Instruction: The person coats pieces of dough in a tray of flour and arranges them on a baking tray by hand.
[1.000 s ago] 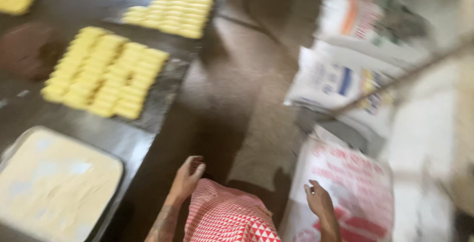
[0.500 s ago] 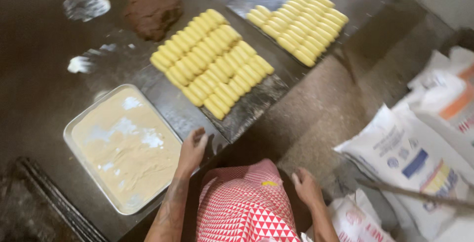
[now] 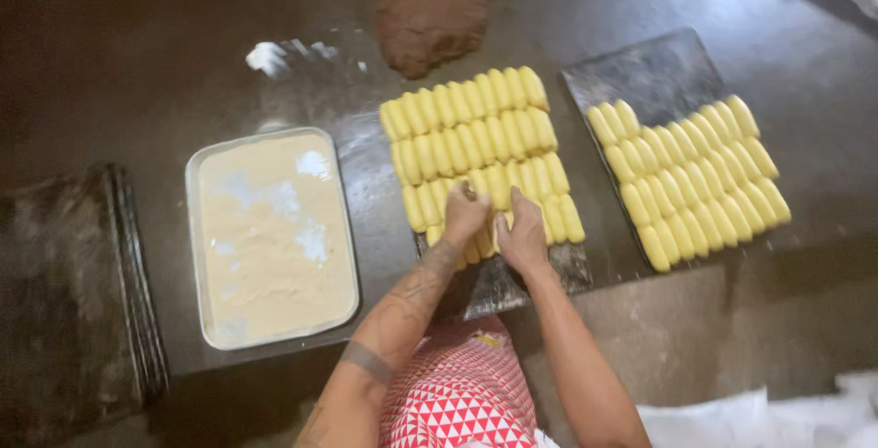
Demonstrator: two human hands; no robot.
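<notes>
Rows of yellow dough pieces [image 3: 476, 128] lie close together on a dark baking sheet [image 3: 512, 283] in front of me. My left hand [image 3: 465, 215] and my right hand [image 3: 523, 233] rest side by side on the nearest row, fingers curled over the pieces. Whether either hand grips a piece is hidden by the fingers. A second dark sheet [image 3: 645, 73] to the right carries more yellow dough pieces [image 3: 695, 178] in slanted rows.
A metal tray of pale crumbs [image 3: 270, 233] sits left of the dough. Dark empty sheets [image 3: 78, 293] are stacked at far left. A brown mound [image 3: 432, 18] and white powder patches [image 3: 274, 55] lie on the dark table. White sacks [image 3: 768, 416] show at lower right.
The view swung from the sacks back over the table. Both hands moved from the table edge up onto the nearest row of dough pieces.
</notes>
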